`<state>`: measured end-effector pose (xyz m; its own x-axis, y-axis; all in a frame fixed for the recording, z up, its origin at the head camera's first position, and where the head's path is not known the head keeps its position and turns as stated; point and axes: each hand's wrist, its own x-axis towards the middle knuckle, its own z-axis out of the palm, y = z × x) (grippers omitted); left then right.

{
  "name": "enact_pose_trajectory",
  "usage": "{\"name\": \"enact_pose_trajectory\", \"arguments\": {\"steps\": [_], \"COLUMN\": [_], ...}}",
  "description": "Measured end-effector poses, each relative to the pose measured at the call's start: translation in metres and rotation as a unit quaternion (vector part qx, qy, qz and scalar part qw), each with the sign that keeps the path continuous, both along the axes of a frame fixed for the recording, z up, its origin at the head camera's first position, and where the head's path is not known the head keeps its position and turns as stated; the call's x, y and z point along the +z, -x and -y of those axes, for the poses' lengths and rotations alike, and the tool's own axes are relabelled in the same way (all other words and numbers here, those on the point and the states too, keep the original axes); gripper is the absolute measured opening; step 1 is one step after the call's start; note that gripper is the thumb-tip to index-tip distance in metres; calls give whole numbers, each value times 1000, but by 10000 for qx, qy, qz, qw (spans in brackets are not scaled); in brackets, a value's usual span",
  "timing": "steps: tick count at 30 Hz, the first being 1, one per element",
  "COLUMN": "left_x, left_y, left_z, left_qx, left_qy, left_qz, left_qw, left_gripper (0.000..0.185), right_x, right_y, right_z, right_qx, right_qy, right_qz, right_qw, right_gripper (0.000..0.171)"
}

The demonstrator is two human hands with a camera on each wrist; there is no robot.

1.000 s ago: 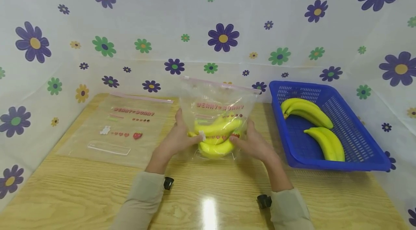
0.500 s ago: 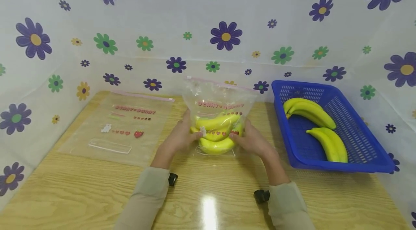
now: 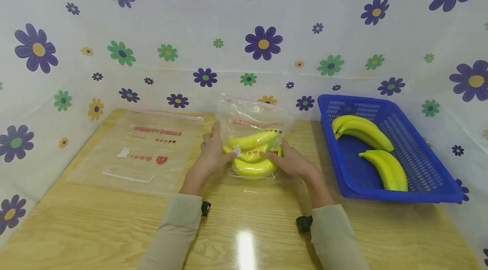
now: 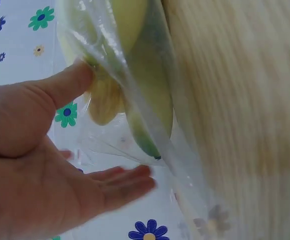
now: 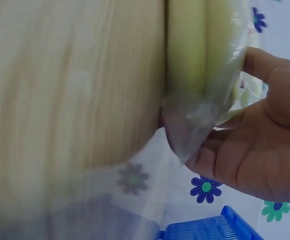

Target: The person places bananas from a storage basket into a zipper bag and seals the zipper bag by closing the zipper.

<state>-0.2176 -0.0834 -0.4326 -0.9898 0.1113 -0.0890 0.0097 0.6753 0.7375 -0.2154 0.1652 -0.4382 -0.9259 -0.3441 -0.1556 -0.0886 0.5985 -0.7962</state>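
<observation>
A clear zip bag point(image 3: 259, 111) with a pink zip edge stands on the table, several yellow bananas point(image 3: 254, 169) inside its lower part. At its left side my left hand point(image 3: 213, 155) touches the front with the thumb. In the left wrist view the fingers point(image 4: 127, 187) of that hand extend fairly straight, apart from the thumb. My right hand point(image 3: 296, 162) holds the opposite side, thumb in front. The right wrist view has its other fingers point(image 5: 209, 157) bent around the bag's end, partly hidden by the plastic.
A second zip bag point(image 3: 145, 147) lies flat on the table at left. On the right stands a blue basket point(image 3: 400, 196) holding banana bunches point(image 3: 385, 170). A flowered white cloth point(image 3: 228, 15) hangs behind and along both sides of the wooden table point(image 3: 244, 215).
The bag's top has sunk slightly and leans back a little more. My left hand's fingers have spread away from the bag's side; the right hand stays at its side.
</observation>
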Motion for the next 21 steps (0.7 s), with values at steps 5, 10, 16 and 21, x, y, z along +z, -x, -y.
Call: {"name": "enact_pose_trajectory", "arguments": {"steps": [5,10,16,21], "left_x": [1,-6,-14,-11], "left_y": [1,1,10,18], "left_z": [-6,-12,-6,-3], "left_qx": [-607,-1479,-2060,-2203], "left_qy": [1150,2735,2769,2636], "left_qz": [-1070,-2278,-1681,-843], "left_qw": [9857,9227,9234,9354], "left_gripper": [70,47,49,68], "right_x": [1,-3,-2,-4], "right_y": [8,14,13,14], "right_z": [7,14,17,14], "right_qx": [-320,-789,-1242,-375], "right_qy": [-654,-1076,-1953,-2363], "right_qz": [126,70,-1021,-1529], "right_qw": [9973,9910,9675,9588], "right_gripper": [80,82,78,68]}}
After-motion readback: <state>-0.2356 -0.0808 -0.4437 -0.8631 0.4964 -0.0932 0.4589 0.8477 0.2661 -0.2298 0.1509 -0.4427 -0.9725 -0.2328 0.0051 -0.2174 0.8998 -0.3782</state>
